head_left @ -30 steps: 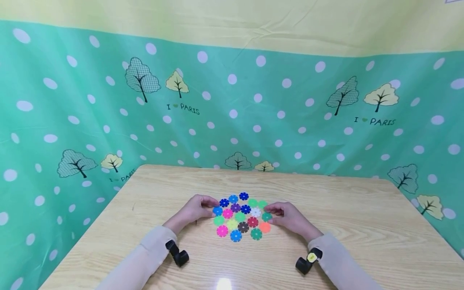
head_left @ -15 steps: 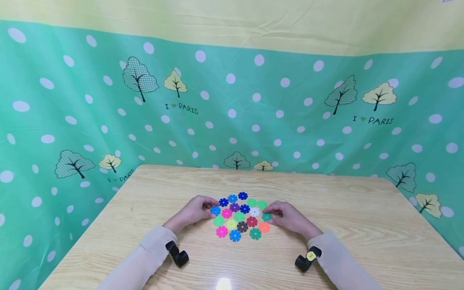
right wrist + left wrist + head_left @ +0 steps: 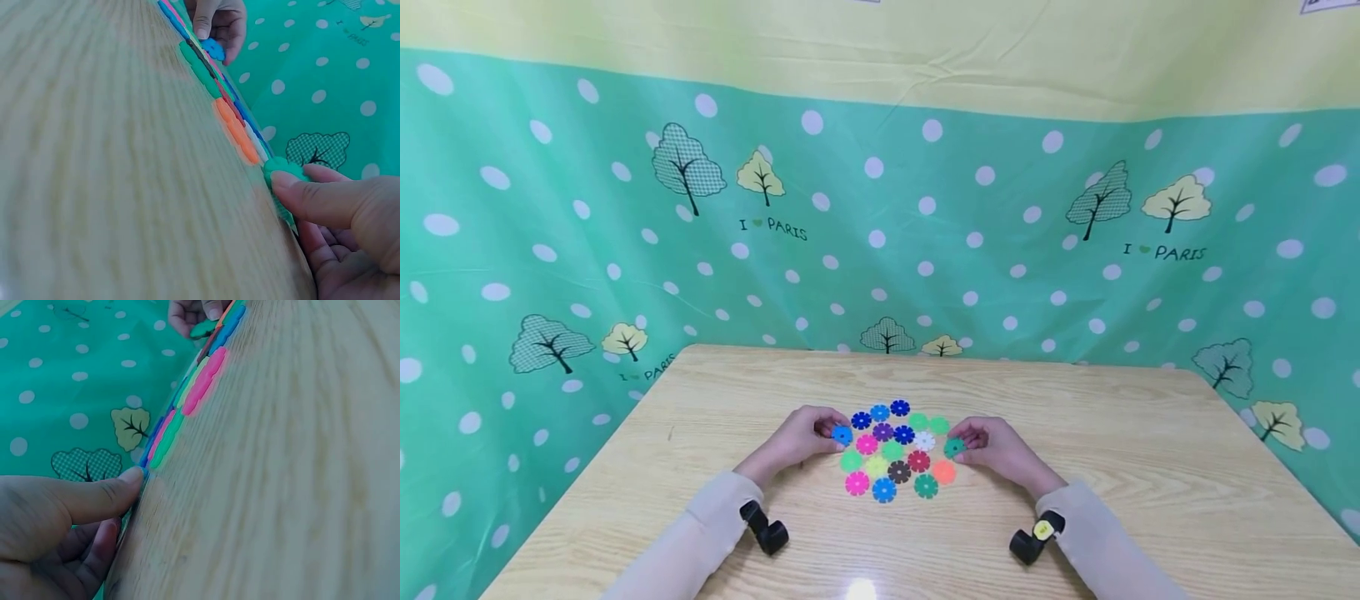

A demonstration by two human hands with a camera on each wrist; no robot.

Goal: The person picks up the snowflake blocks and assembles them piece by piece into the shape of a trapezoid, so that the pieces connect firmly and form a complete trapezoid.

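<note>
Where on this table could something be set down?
Bare tabletop lies between the discs and the backdrop, and nearer the camera between left sleeve and right sleeve. Crowded: the middle, where discs fill the space between left hand and right hand.

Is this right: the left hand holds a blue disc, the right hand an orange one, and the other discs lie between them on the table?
Not quite: the right wrist view shows the right hand holding a green disc, not orange. The left hand holds a blue disc, with other discs between them on the table.
</note>
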